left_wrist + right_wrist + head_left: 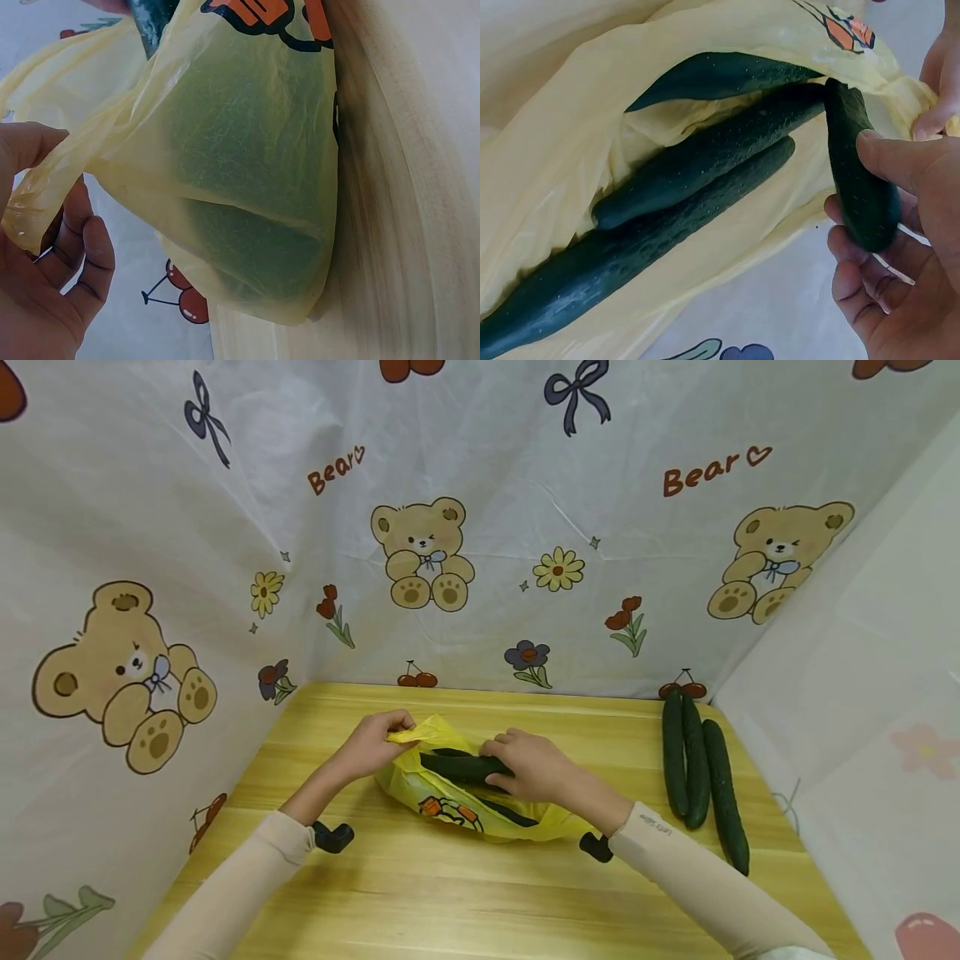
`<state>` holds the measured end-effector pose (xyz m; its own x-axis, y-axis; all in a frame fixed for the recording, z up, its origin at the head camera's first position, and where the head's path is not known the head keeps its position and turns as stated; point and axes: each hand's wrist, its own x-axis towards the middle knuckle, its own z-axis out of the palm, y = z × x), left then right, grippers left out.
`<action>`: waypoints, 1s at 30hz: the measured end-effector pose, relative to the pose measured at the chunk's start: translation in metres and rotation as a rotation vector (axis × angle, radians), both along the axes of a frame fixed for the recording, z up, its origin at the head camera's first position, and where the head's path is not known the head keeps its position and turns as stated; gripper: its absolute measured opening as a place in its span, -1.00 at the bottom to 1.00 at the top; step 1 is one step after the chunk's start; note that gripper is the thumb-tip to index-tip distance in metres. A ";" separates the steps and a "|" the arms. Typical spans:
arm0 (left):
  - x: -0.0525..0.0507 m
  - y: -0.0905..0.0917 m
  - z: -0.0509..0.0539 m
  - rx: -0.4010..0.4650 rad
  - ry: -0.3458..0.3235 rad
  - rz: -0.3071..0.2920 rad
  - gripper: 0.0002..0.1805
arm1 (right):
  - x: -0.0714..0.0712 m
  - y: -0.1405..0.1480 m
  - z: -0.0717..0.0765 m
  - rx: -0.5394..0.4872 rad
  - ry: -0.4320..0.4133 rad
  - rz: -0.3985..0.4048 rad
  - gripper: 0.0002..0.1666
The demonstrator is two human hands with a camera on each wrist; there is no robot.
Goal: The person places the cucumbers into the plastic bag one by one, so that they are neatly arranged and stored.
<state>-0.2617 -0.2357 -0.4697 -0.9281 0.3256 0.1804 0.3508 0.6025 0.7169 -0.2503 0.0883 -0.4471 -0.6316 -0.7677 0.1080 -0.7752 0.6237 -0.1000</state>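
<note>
A thin yellow plastic bag [405, 785] with an orange and black print lies on the table, its mouth spread open. My left hand [377, 743] pinches the bag's rim at its left end, thumb against fingers in the left wrist view. My right hand [531, 766] grips the end of a dark green cucumber [855, 165] between thumb and fingers. The cucumber's other end goes into the bag, at an angle to the others. Several more cucumbers [712, 157] lie inside, seen through the opening in the right wrist view. Green shapes show through the bag's side in the left wrist view.
Three loose cucumbers [697, 760] lie side by side at the table's right edge. Two black curved pieces [332, 837] sit near my wrists. A white sheet [495, 468] printed with bears and flowers walls the wooden table [450, 902] at the back and sides.
</note>
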 end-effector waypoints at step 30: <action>-0.003 0.002 -0.002 -0.024 -0.020 0.000 -0.72 | -0.004 0.170 0.011 -0.147 -0.081 -0.338 -0.72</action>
<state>-0.2644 -0.2335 -0.4712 -0.9314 0.3299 0.1539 0.3365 0.6195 0.7092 -0.2547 0.2587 -0.4356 -0.8579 -0.4941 0.1413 -0.5137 0.8175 -0.2603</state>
